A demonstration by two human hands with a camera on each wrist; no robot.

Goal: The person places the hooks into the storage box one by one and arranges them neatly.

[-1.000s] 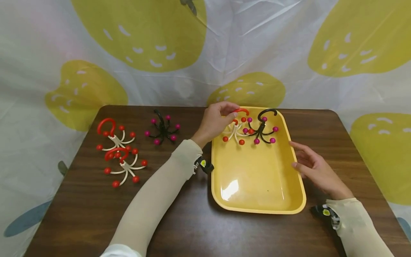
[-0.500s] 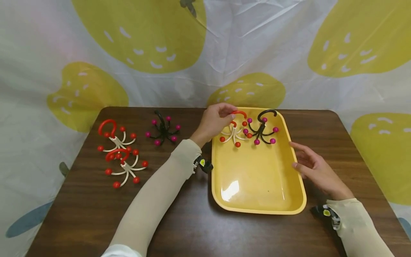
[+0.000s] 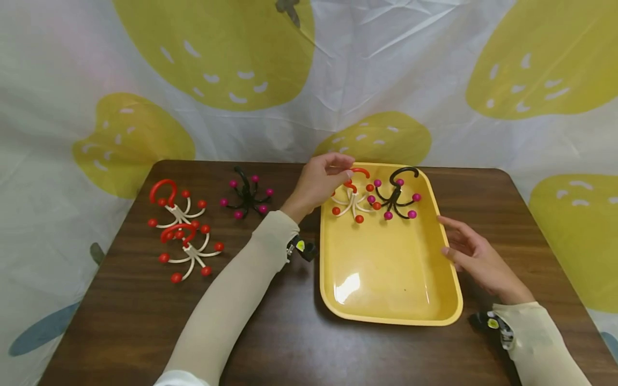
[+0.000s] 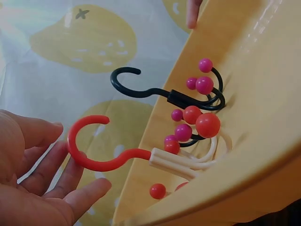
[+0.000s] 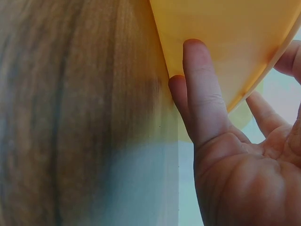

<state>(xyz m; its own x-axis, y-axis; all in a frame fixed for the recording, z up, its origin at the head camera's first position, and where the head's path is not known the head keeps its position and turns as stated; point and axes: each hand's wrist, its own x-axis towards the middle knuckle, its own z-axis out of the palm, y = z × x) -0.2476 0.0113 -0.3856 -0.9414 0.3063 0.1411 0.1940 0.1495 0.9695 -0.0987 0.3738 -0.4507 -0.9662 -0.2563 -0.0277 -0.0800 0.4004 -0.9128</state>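
Inside the far end of the yellow tray (image 3: 381, 316), a white multi-arm hanger hook (image 3: 355, 197) with a red hook and red balls stands upright. A black hanger hook (image 3: 397, 194) with pink balls stands to its right, their ball-tipped arms close together. My left hand (image 3: 316, 182) is at the tray's far left corner; in the left wrist view its fingers (image 4: 91, 193) are spread about the red hook and pinch nothing. Straight fingers (image 5: 202, 89) of my right hand (image 3: 478, 260) touch the tray's outer right wall, with the thumb at the rim.
Two more white-and-red hanger hooks, one farther back (image 3: 176, 212) and one nearer (image 3: 191, 251), stand close together on the left of the brown table (image 3: 270, 332). Another black hanger hook (image 3: 248, 195) stands between them and the tray. A fruit-printed curtain (image 3: 270, 128) hangs behind.
The white hanger hook's red hook has shifted slightly left, and my left hand has let it go and drawn a little left. My right hand stays at the tray's side.
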